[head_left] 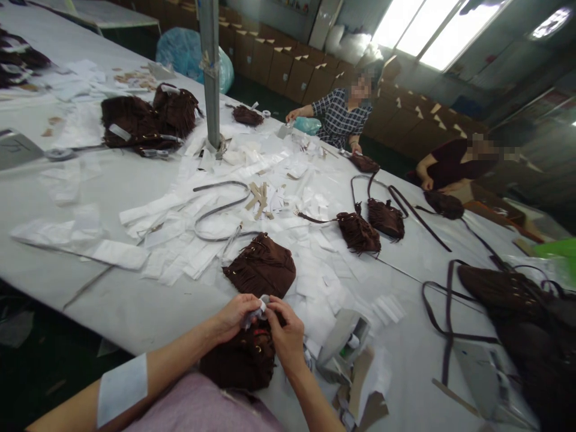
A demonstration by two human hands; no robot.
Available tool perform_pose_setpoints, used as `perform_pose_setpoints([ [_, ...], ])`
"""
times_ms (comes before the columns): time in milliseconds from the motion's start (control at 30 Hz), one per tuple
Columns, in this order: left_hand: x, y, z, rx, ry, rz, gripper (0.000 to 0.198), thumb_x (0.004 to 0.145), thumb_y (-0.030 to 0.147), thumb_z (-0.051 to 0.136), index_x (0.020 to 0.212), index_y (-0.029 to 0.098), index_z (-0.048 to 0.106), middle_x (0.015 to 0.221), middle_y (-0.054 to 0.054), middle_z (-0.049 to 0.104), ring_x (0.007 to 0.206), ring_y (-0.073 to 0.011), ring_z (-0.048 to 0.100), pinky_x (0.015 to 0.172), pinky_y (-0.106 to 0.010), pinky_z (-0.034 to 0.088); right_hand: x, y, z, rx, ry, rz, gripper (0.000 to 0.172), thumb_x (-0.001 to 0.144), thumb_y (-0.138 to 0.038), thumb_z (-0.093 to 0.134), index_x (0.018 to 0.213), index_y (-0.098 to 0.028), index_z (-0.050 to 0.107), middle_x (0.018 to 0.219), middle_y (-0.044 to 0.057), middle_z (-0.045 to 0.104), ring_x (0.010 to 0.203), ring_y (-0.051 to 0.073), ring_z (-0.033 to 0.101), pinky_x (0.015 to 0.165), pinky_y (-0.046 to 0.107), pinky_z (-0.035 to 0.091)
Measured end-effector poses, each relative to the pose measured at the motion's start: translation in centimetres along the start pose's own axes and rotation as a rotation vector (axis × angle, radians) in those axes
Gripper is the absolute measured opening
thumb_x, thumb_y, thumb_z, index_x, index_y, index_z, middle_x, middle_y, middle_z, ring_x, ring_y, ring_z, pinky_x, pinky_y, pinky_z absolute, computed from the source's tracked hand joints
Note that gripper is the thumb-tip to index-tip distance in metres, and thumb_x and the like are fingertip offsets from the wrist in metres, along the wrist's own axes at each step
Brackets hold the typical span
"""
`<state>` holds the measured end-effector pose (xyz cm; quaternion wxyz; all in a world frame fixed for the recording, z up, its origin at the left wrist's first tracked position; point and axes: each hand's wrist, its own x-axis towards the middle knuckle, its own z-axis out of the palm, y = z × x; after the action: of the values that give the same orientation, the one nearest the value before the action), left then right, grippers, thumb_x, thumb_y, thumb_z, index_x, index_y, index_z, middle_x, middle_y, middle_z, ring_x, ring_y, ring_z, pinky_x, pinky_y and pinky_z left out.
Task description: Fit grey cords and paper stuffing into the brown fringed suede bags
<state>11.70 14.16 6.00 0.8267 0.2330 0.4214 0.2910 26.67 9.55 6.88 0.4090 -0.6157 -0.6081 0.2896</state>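
Note:
My left hand [234, 317] and my right hand [288, 329] meet close in front of me, fingers pinched on a small white-and-grey wrapped piece [261, 305]. What is inside the wrapping I cannot make out. Right below them a dark brown bag [240, 363] with gold-coloured eyelets lies against my body, partly hidden by my hands. Just beyond sits another brown fringed bag [261, 264], whose strap [211, 210] curls away over the paper. A white patch [122, 387] is stuck on my left forearm.
White paper strips [180, 252] cover much of the table. A grey tape dispenser [344, 345] stands right of my hands. More fringed bags [359, 233] lie farther right, others [148, 120] at the left. A metal post [209, 72] rises midway. Two people [344, 114] work across the table.

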Motion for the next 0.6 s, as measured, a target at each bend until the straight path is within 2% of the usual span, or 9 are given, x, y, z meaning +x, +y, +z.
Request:
perform_pose_setpoints([
  [67, -0.2, 0.1, 0.1, 0.066, -0.024, 0.018, 0.029, 0.063, 0.038, 0.072, 0.068, 0.013, 0.057, 0.054, 0.004, 0.051, 0.047, -0.0063, 0.042, 0.047, -0.020, 0.029, -0.1, -0.2, 0.4, 0.072, 0.059, 0.106, 0.006, 0.081, -0.021, 0.058, 0.082, -0.021, 0.064, 0.105, 0.007, 0.068, 0.097, 0.019, 0.063, 0.087, 0.033, 0.050],
  [133, -0.6, 0.1, 0.3, 0.137, -0.047, 0.025, 0.030, 0.065, 0.039, 0.072, 0.070, 0.013, 0.058, 0.055, 0.003, 0.052, 0.047, -0.0066, 0.042, 0.046, -0.019, 0.029, -0.5, -0.6, 0.6, 0.106, 0.072, 0.133, 0.006, 0.079, -0.018, 0.057, 0.078, -0.021, 0.062, 0.103, 0.006, 0.067, 0.097, 0.019, 0.062, 0.088, 0.033, 0.049],
  [267, -1.2, -0.4, 0.3, 0.208, 0.009, 0.040, 0.032, 0.068, 0.042, 0.071, 0.072, 0.014, 0.057, 0.057, 0.004, 0.053, 0.048, -0.0064, 0.042, 0.047, -0.018, 0.031, -1.9, -0.3, -0.8, 0.065, 0.097, 0.141, 0.021, 0.076, -0.015, 0.053, 0.092, -0.022, 0.065, 0.104, 0.004, 0.067, 0.099, 0.018, 0.061, 0.090, 0.032, 0.047],
  [333, -1.2, -0.6, -0.2, 0.235, 0.036, 0.025, 0.033, 0.069, 0.044, 0.070, 0.073, 0.014, 0.057, 0.056, 0.004, 0.053, 0.048, -0.0066, 0.041, 0.046, -0.018, 0.030, -3.3, 1.1, -3.0, 0.001, 0.209, 0.248, 0.027, 0.076, -0.021, 0.055, 0.101, -0.022, 0.065, 0.103, 0.005, 0.068, 0.096, 0.018, 0.062, 0.088, 0.031, 0.047],
  [467, -0.8, -0.7, -1.1, 0.272, 0.028, -0.010, 0.034, 0.068, 0.046, 0.071, 0.072, 0.014, 0.058, 0.056, 0.004, 0.052, 0.049, -0.0075, 0.041, 0.045, -0.018, 0.030, -7.7, 5.8, -10.0, -0.124, 0.639, 0.706, 0.042, 0.077, -0.043, 0.052, 0.106, -0.015, 0.065, 0.096, 0.010, 0.070, 0.084, 0.021, 0.063, 0.078, 0.033, 0.048],
  [533, -0.8, -0.7, -1.1, 0.266, 0.020, -0.012, 0.034, 0.068, 0.045, 0.071, 0.072, 0.014, 0.059, 0.056, 0.003, 0.053, 0.049, -0.0075, 0.041, 0.046, -0.018, 0.031, -9.9, 8.3, -13.0, -0.127, 0.714, 0.809, 0.048, 0.075, -0.048, 0.049, 0.101, -0.011, 0.066, 0.091, 0.013, 0.071, 0.084, 0.024, 0.064, 0.075, 0.034, 0.048],
  [600, -0.8, -0.8, -0.9, 0.254, 0.014, -0.012, 0.033, 0.068, 0.045, 0.072, 0.071, 0.014, 0.059, 0.057, 0.003, 0.054, 0.050, -0.0072, 0.041, 0.047, -0.018, 0.032, -11.5, 10.2, -14.7, -0.076, 0.701, 0.876, 0.045, 0.071, -0.052, 0.053, 0.083, -0.012, 0.070, 0.078, 0.011, 0.071, 0.077, 0.024, 0.064, 0.068, 0.032, 0.049],
])
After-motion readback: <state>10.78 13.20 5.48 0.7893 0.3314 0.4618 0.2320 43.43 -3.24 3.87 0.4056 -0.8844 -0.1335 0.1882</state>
